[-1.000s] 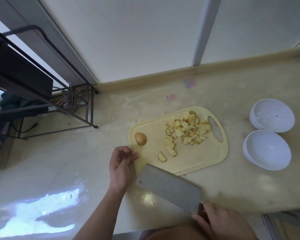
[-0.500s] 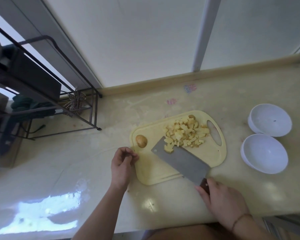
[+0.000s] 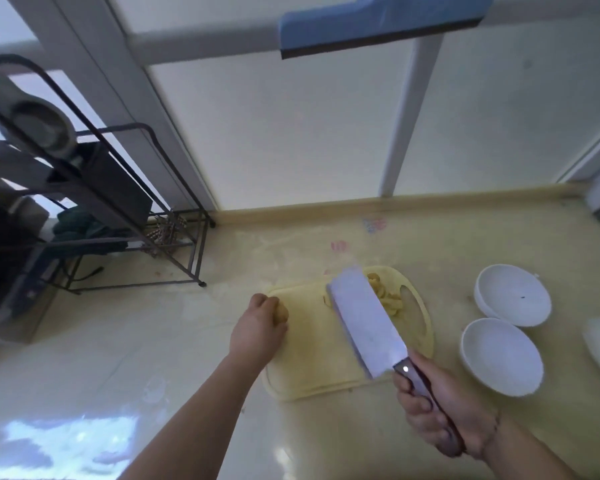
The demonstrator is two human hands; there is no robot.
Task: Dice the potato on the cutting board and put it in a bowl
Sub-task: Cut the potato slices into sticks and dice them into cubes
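Diced potato (image 3: 390,301) on the cutting board (image 3: 312,372), half hidden by the knife (image 3: 366,320).

The right hand (image 3: 440,415) has its fingers wrapped round the knife handle, blade flat over the pile. The left hand (image 3: 257,329) curls its fingers on a potato end piece (image 3: 282,313) at the board's left edge. Two white bowls (image 3: 501,356) sit right of the board.

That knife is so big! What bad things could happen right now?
1. The right hand holds the cleaver over the cutting board while the left hand grips the small potato piece close by; the fingers could get nicked.
2. The blade lies against the diced potato near the board's far edge; a push might scatter cubes onto the counter, not into the white bowls.
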